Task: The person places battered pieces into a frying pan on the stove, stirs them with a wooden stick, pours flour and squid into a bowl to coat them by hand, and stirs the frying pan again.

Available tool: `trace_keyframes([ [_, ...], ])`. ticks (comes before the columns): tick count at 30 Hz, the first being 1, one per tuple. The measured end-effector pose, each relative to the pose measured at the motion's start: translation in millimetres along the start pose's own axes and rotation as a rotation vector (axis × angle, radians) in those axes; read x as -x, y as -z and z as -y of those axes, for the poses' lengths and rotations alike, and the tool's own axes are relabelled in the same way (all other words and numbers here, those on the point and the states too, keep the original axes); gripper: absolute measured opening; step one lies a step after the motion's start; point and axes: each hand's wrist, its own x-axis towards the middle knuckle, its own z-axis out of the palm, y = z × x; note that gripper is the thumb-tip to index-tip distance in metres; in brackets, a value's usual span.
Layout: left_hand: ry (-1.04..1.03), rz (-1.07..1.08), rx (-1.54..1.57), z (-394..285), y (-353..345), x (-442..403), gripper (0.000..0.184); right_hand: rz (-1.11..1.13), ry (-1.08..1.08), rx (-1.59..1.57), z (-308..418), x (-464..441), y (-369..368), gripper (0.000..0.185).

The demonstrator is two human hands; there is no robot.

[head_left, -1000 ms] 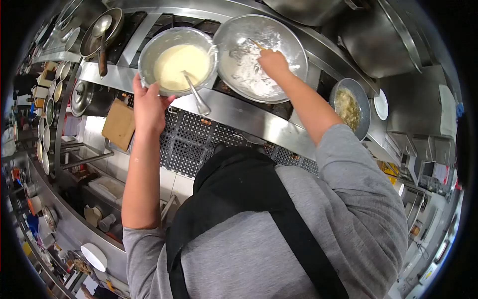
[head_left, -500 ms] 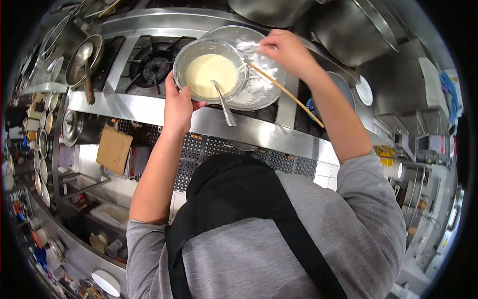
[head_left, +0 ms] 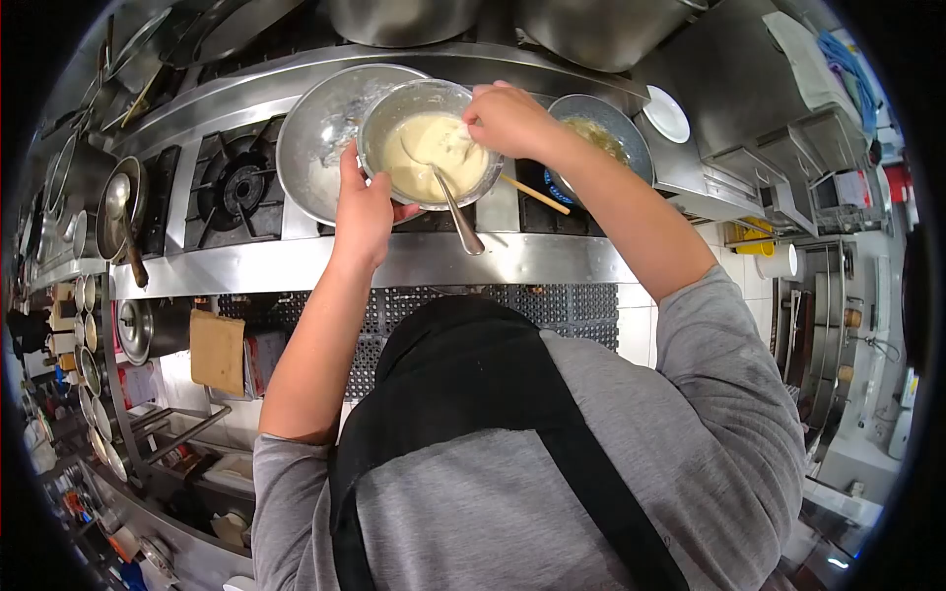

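Note:
My left hand (head_left: 367, 215) grips the near left rim of a metal bowl (head_left: 376, 148) of pale yellow batter (head_left: 419, 148). A ladle or spoon (head_left: 458, 217) rests in the batter, its handle leaning over the near rim. Over the bowl's right side, the fingers of my right hand (head_left: 503, 123) are pinched on a whitish, batter-coated piece (head_left: 458, 138). A larger bowl (head_left: 305, 158) dusted with white flour lies behind and left of the batter bowl. One wooden stick (head_left: 535, 194) sticks out to the right of the batter bowl.
A grey pan (head_left: 636, 148) with bubbling oil sits over a blue flame at the right. White plates (head_left: 667, 114) lie beyond it. A black burner (head_left: 241, 182) and a pan with a ladle (head_left: 133, 197) are at the left. Large pots (head_left: 404, 20) stand behind.
My right hand has left the flour bowl and moved over the batter bowl. The batter bowl has shifted right, overlapping the flour bowl's right side. The view has turned toward the right.

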Motion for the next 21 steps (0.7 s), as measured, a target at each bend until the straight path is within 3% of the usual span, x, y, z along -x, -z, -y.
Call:
trace_keyframes([
  [3, 0.009, 0.003, -0.01, 4, -19, -2, 0.056, -0.293, 0.102, 0.113, -7, 28, 11, 0.018],
  [9, 0.025, 0.028, 0.014, 8, -65, -3, 0.054, -0.542, 0.127, 0.044, -39, 64, 40, 0.015],
  [21, 0.024, 0.102, 0.078, 21, -153, -17, 0.052, -0.65, 0.043, 0.146, -132, 113, 72, 0.015],
])
